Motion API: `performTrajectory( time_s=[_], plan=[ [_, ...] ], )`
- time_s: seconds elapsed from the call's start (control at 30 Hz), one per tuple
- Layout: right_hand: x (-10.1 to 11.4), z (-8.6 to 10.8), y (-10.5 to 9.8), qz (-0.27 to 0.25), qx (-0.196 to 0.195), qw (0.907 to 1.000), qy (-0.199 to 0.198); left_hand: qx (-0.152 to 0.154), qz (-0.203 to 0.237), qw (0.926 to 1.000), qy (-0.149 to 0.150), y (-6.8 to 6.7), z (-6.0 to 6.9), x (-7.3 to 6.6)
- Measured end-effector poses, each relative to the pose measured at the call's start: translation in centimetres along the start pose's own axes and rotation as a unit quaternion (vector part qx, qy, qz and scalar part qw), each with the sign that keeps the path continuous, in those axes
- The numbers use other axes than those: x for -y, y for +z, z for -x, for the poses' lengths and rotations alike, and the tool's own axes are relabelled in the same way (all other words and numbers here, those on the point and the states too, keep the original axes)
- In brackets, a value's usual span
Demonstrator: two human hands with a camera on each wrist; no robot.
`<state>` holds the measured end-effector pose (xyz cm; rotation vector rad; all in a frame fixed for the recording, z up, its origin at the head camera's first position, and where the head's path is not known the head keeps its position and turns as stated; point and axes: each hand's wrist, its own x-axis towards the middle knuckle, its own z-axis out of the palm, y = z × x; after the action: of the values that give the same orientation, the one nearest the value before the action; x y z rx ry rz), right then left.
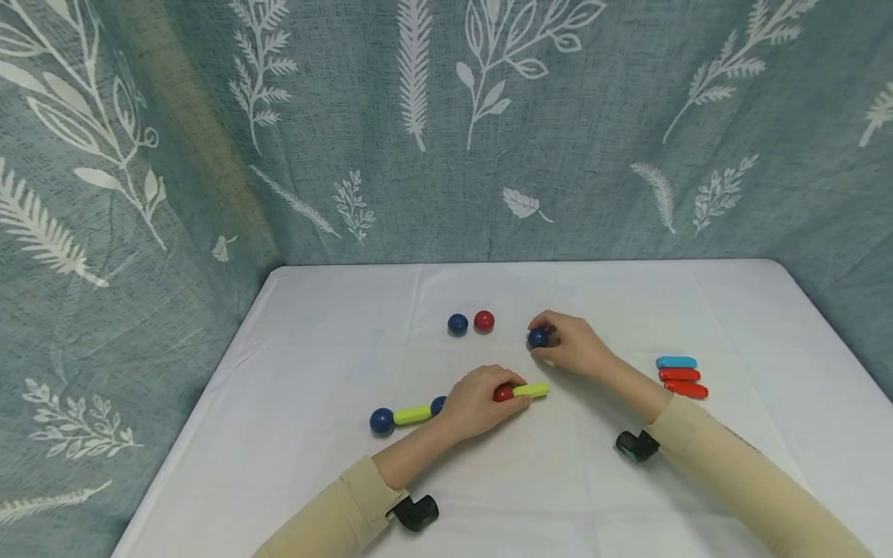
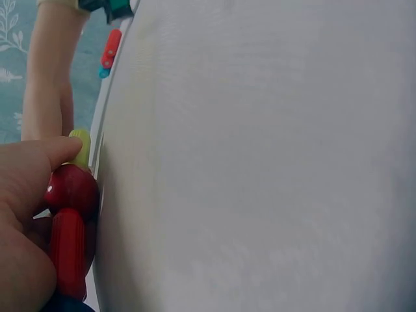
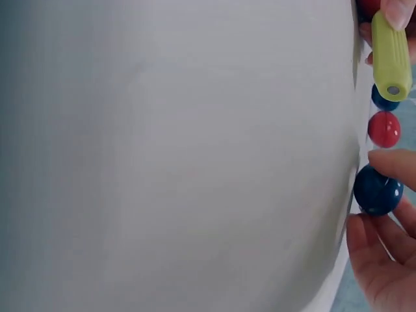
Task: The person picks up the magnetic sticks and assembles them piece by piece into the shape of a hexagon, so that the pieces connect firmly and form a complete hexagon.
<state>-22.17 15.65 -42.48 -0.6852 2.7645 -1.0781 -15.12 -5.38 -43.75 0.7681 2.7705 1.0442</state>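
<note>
My left hand holds a chain of balls and rods low over the white table. From its left end run a blue ball, a yellow-green rod and a second blue ball. A red rod, mostly hidden in the head view, leads to a red ball. Another yellow-green rod sticks out at the right; its bare end shows a metal dot in the right wrist view. Just beyond that end, my right hand pinches a loose blue ball between thumb and fingers.
A loose blue ball and a red ball sit side by side farther back. At the right lie a blue rod and two red rods in a stack. A patterned curtain borders the white table.
</note>
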Motion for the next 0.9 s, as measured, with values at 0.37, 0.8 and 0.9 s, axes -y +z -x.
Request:
performTrajectory(
  time_s=[0.37, 0.8, 0.9],
  plan=[
    [-0.5, 4.6, -0.6, -0.085, 0.049, 0.9949, 0.023, -0.006, 0.001, 1.0, 0.0, -0.6, 0.5, 0.7],
    [-0.1, 5.8, 0.2, -0.128, 0.076, 0.9885, 0.027, -0.002, 0.007, 1.0, 0.006, -0.9, 0.5, 0.7],
    [0.0, 5.8, 0.3, -0.126, 0.079, 0.9885, 0.026, -0.003, 0.006, 1.0, 0.005, -0.9, 0.6, 0.7]
  ],
)
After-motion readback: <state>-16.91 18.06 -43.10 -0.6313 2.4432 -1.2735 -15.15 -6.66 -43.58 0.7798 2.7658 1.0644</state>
